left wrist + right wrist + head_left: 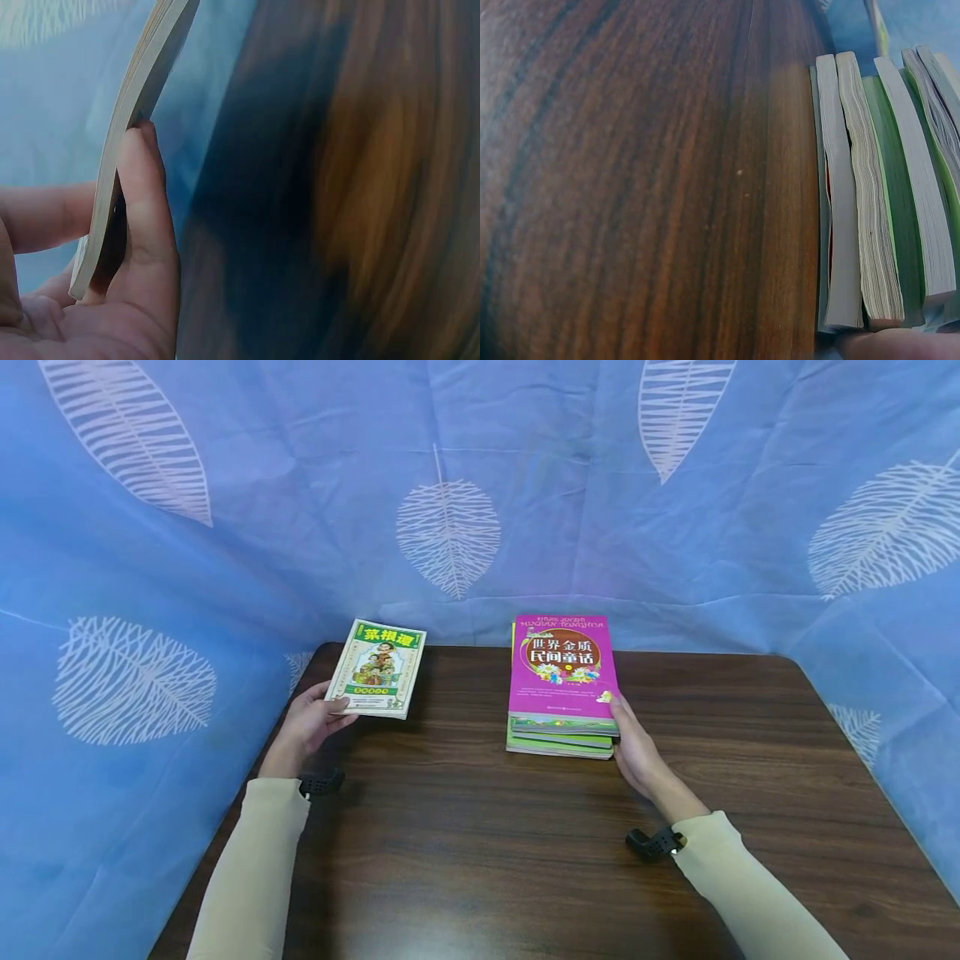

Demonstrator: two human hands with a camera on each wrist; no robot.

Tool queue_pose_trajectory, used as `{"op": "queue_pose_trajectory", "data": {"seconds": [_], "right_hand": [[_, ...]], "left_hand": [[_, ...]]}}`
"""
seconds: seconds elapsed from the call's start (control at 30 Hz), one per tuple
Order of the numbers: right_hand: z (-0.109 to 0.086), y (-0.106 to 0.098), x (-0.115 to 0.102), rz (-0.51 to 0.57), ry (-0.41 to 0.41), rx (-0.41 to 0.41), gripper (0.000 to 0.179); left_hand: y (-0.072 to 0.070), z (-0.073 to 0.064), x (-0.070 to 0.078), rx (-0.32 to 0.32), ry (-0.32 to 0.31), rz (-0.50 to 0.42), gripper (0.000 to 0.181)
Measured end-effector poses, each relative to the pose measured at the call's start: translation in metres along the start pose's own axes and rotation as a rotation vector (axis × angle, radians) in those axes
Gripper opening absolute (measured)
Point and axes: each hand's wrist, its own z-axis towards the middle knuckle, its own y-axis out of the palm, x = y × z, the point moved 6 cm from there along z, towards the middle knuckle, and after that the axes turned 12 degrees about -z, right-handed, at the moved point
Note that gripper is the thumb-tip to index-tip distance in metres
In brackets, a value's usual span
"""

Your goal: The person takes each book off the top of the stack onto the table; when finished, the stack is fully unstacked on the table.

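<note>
We find the left hand point(309, 724) pinching a thin, rectangular cream-and-green paperback point(378, 670) at its near-left corner, above the brown wooden table point(465, 852). We judge the paperback light, bendable, best supported beneath. The right hand point(639, 753) touches the magenta-topped book stack point(562, 689); grip undetermined.

One high view, two low close ones.
The head view looks forward and down over the worktop point(465, 860) from well back. The left wrist view sits right by the left grip point(307, 722), tipped sideways, and looks along the edge of the thin book point(377, 670). The right wrist view, tipped too, looks close at the side of the book pile point(562, 672). The head view shares the thin book with the left, the pile with the right.
</note>
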Motion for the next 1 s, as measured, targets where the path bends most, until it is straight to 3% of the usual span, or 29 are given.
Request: {"op": "queue_pose_trajectory", "data": {"seconds": [0.2,0.53,0.8,1.0], "right_hand": [[-0.001,-0.002,-0.001,-0.014,-0.004,-0.001,0.073],[0.0,-0.001,-0.002,-0.008,0.001,-0.002,0.075],[-0.003,0.001,0.001,-0.006,0.016,0.0,0.074],[-0.003,0.0,0.001,0.001,0.008,0.01,0.074]], "left_hand": [[-0.033,0.003,-0.001,0.089,-0.015,0.055,0.066],[-0.059,0.012,-0.013,0.174,-0.087,0.099,0.07],[-0.066,0.019,-0.016,0.302,-0.044,0.337,0.064],[-0.063,0.017,-0.008,0.395,0.031,0.574,0.065]]}}
